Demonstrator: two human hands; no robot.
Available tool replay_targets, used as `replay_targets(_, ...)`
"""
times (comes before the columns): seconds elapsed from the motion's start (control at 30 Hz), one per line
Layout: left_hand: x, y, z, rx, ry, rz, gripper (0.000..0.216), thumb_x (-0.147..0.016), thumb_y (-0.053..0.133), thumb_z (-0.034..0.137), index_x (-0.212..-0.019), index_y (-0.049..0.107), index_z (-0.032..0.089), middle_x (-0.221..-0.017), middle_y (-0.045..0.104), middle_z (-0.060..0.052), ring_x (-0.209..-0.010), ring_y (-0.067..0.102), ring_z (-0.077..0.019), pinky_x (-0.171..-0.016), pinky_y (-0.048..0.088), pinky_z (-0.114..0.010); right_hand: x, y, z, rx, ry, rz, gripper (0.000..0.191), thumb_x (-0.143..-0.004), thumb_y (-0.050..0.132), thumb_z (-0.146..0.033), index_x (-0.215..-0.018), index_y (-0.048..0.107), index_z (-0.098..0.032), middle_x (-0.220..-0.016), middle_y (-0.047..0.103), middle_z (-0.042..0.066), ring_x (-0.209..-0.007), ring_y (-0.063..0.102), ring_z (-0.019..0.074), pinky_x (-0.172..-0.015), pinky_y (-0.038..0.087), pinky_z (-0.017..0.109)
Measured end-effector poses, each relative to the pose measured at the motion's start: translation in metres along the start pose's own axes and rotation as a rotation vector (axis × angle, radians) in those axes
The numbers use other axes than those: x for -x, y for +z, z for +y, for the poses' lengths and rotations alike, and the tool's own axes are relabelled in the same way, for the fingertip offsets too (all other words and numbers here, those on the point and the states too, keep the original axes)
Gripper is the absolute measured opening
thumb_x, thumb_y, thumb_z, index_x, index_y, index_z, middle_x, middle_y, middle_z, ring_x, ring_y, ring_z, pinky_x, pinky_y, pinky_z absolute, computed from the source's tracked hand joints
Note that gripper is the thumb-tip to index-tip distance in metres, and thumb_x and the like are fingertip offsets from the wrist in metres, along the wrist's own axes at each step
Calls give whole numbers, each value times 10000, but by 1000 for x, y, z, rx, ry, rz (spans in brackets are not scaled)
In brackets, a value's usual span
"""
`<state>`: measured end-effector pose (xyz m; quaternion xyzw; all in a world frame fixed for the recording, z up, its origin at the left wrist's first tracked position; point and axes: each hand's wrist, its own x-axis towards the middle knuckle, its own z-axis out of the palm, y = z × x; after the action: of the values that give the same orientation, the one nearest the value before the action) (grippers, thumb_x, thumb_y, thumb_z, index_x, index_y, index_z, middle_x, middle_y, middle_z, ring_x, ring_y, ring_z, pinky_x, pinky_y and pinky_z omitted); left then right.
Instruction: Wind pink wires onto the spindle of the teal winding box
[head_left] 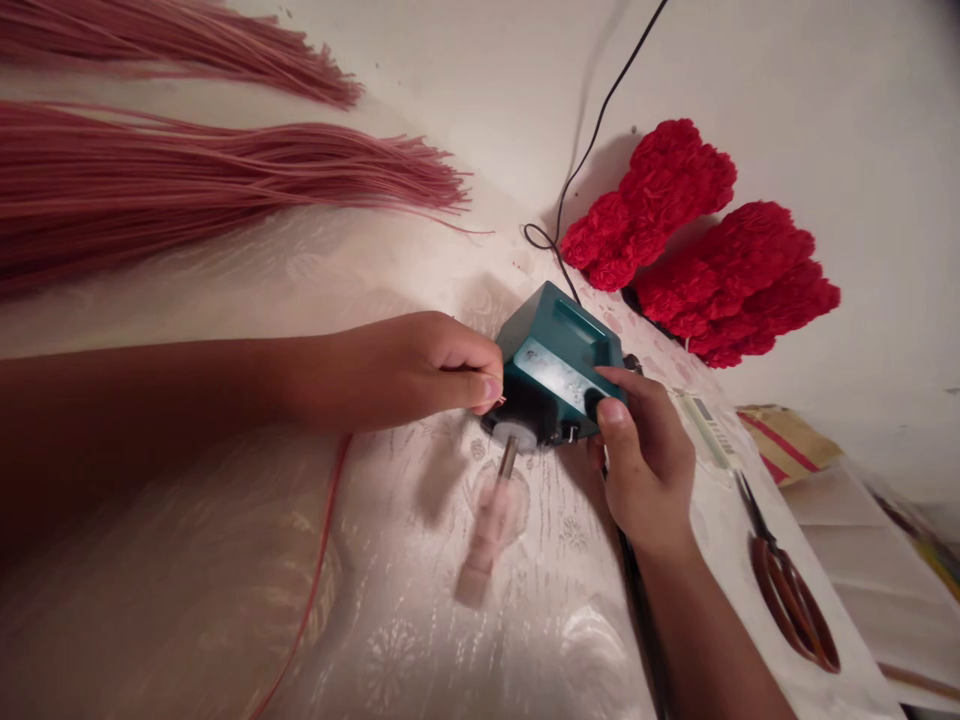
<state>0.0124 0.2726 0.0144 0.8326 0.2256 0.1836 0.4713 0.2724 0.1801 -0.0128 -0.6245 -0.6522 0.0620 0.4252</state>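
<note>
A teal plastic box (555, 360) sits at centre on pale brocade cloth (225, 590); the left hand (390, 370) presses its fingertips (489, 390) to the box's near corner, though what they pinch is too small to tell; the right hand (645, 460) clamps the far edge, steadying the box between both hands; a blurred pink spindle (487, 530) projects from a smooth white hub (514, 435); fluffy red clusters (675, 200) lie upper right, silky pink cords (187, 190) upper left.

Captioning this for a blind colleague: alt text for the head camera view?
Two bare hands work at a teal box-shaped device: the right hand grips its side, the left hand pinches at its edge, and a blurred pink rod juts from its white disc. Pink cord bundles lie at left, red fluffy bunches at upper right, scissors at lower right.
</note>
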Motion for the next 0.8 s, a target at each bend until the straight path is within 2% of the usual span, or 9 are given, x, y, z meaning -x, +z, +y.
replay_targets(0.8,-1,-1,1,-6,-7,-2,217,-889,483,241,-704,567,164,-702,545,34,-629,447,-101,-594,340,-219,0,0,0,17,-5,-1,340,-967,581,-510,-1182,666,-260,-730,571,-7,-559,517,139,-485,406,281)
